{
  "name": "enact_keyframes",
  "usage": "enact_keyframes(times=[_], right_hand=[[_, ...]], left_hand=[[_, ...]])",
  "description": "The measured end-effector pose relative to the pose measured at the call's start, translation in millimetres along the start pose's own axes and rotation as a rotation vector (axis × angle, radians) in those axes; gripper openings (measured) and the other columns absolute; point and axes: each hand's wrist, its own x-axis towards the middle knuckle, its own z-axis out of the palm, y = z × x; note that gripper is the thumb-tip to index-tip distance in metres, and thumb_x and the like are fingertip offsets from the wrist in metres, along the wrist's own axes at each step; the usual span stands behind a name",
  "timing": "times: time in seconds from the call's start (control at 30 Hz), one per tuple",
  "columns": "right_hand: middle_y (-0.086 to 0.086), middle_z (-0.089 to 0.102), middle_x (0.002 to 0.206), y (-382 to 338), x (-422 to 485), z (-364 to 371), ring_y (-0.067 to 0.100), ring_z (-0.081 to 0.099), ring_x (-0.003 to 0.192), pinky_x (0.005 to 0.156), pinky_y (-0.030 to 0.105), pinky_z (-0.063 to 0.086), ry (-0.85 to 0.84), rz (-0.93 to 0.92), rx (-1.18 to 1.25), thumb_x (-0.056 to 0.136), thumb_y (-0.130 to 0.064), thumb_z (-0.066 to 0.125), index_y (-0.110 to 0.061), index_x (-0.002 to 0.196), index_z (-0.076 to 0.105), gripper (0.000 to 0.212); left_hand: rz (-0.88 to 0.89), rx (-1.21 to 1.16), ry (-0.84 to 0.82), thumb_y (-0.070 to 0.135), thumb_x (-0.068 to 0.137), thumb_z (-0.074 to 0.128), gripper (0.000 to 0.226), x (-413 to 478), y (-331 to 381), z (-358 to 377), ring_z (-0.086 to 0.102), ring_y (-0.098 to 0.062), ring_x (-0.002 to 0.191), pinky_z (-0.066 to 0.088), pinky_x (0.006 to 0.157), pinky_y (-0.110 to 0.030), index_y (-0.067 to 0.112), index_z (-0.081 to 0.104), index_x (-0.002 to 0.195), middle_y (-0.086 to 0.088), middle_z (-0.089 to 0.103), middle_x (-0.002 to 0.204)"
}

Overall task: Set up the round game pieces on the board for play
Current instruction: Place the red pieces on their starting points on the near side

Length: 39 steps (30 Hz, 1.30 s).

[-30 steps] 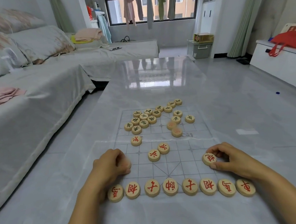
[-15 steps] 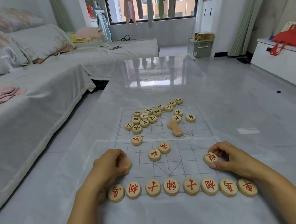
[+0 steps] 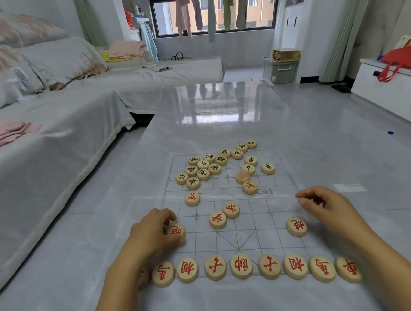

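A shiny grey table (image 3: 221, 120) fills the middle of the frame. It shines with light from the window (image 3: 214, 8) at the top, where clothes (image 3: 183, 12) hang. A grey covered sofa (image 3: 66, 144) runs down the left, with pillows (image 3: 61, 60) and a pink cloth (image 3: 3, 134). At the right sits a white cabinet (image 3: 388, 93) with a red bag (image 3: 403, 59). Green curtains (image 3: 343, 31) hang at the upper right. The floor (image 3: 354, 122) is grey.

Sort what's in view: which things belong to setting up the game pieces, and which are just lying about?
Job: game board; row of red-lettered pieces; black-lettered pieces; left hand gripping a red-lettered piece; right hand.
Lying about: red bag; pink cloth; yellow box; hanging clothes.
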Motion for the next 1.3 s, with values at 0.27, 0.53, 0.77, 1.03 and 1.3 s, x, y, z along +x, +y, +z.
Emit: enact_keyframes(times=[0.27,0.53,0.77,1.03,1.3], right_hand=[[0.001,0.05,0.123,-57,33,80,0.017,0.051,0.107,0.089,0.032,0.045,-0.451,-0.198,-0.546,0.084,-0.039,0.06,-0.024,0.126,0.049,0.046],[0.004,0.046,0.118,-37,59,42,0.018,0.049,0.099,0.088,0.028,0.041,-0.559,-0.128,-0.654,0.086,-0.032,0.056,-0.028,0.127,0.049,0.042],[-0.005,0.04,0.106,18,58,-41,0.011,0.046,0.095,0.088,0.021,0.036,-0.58,-0.002,-0.621,0.086,-0.016,0.058,-0.036,0.125,0.049,0.045],[-0.005,0.048,0.097,38,34,-16,0.014,0.051,0.085,0.074,0.027,0.043,-0.142,0.016,-0.52,0.077,-0.046,0.065,-0.023,0.094,0.049,0.033],[-0.023,0.045,0.102,66,24,-23,0.008,0.047,0.099,0.092,0.027,0.04,-0.177,-0.189,-0.317,0.083,-0.029,0.064,-0.027,0.121,0.056,0.039]], left_hand=[[0.012,0.019,0.02,0.04,0.076,0.07,0.047,1,6,4,0.051,-0.016,0.107,0.045,0.098,-0.035,0.029,0.05,0.116,0.006,0.051,0.115],[0.023,0.017,0.057,0.041,0.077,0.068,0.048,4,3,3,0.048,-0.019,0.114,0.041,0.1,-0.036,0.03,0.049,0.119,0.005,0.05,0.125],[0.074,0.072,0.077,0.042,0.078,0.067,0.048,3,11,7,0.047,-0.016,0.117,0.038,0.104,-0.036,0.029,0.048,0.121,0.005,0.048,0.129],[0.115,0.105,0.112,0.042,0.079,0.066,0.048,4,17,10,0.047,-0.015,0.119,0.036,0.105,-0.035,0.03,0.048,0.122,0.006,0.048,0.131],[0.149,0.131,0.129,0.04,0.08,0.065,0.045,4,19,12,0.047,-0.013,0.12,0.036,0.105,-0.034,0.03,0.049,0.121,0.007,0.048,0.131]])
